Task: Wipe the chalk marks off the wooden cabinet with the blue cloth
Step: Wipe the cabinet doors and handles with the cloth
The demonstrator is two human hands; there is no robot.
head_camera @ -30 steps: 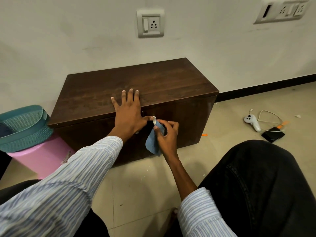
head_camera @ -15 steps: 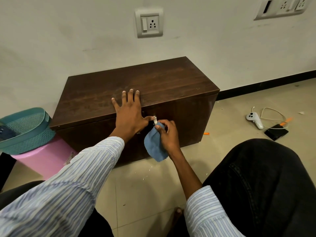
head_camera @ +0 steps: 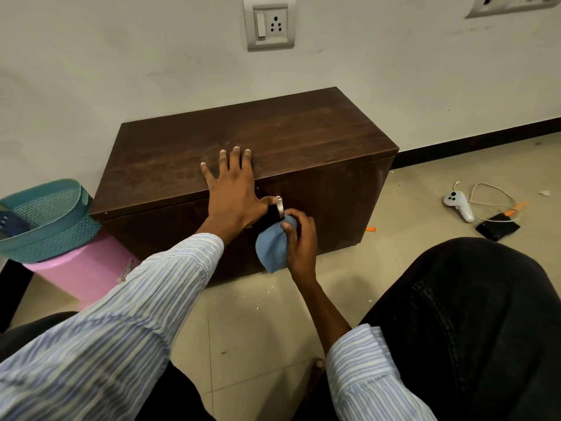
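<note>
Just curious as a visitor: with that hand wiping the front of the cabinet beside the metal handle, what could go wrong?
The blue cloth hangs loosely from the right hand, so it might snag on the metal handle. The left hand braces on the cabinet top edge and could smudge it.

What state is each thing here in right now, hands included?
Left hand: flat, fingers spread on the cabinet top.
Right hand: grips the blue cloth.
Blue cloth: bunched against the cabinet front.
Wooden cabinet: closed.
Teal basket: resting on the pink stool.
</note>
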